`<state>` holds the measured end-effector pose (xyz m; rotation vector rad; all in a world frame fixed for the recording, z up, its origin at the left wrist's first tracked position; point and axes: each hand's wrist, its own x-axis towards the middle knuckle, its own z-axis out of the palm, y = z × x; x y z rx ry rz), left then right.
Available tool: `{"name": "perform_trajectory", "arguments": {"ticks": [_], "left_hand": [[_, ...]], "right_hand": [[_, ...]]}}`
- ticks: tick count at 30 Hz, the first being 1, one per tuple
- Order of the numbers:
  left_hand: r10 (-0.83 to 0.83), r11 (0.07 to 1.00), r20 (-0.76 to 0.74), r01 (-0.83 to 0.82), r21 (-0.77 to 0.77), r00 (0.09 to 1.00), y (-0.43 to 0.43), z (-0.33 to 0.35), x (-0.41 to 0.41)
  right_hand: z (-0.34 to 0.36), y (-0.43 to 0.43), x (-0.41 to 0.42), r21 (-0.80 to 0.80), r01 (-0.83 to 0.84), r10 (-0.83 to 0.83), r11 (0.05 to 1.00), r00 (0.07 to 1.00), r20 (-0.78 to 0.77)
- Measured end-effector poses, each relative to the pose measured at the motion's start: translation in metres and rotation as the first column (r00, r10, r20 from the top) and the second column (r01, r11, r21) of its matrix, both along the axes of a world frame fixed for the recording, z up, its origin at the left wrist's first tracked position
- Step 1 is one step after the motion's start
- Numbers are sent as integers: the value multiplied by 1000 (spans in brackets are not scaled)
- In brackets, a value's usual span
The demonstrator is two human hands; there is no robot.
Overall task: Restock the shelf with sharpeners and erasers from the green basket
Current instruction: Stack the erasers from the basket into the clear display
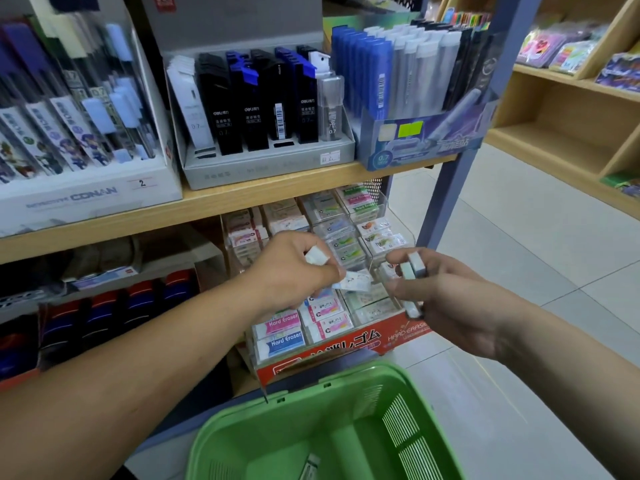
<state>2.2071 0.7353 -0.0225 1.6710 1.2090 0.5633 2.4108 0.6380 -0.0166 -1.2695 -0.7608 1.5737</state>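
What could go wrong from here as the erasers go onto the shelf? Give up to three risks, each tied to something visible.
1. The right hand holds several small grey-white block erasers in one grip; one may slip onto the pale tiled floor.
2. The left hand seems to hold two white erasers at once, so one could land in the wrong slot of the clear plastic tiered display.

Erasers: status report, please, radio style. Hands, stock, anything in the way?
Left hand gripping erasers over the display box. Right hand holding more. Green basket below, one packet in view inside. Nothing blocking the box.
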Motion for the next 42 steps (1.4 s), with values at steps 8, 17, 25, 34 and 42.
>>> {"name": "perform_trajectory", "arguments": {"ticks": [8, 17, 25, 34, 42], "left_hand": [[-156, 934, -354, 254, 250, 922, -12, -29, 30], [-238, 970, -225, 243, -5, 945, -9, -2, 24], [-202, 954, 146, 228, -196, 969, -12, 13, -2], [-211, 950, 175, 244, -195, 962, -17, 15, -14], [-247, 968, 66, 250, -38, 967, -7, 13, -16]], "right_hand": [[-4, -10, 2, -30, 94, -92, 995, 993, 68], [0, -9, 7, -171, 46, -74, 984, 984, -160], [0, -4, -4, -14, -55, 53, 998, 994, -97], [0, -1, -18, 16, 47, -47, 999, 999, 4], [0, 0, -20, 56, 37, -40, 998, 997, 63]]}}
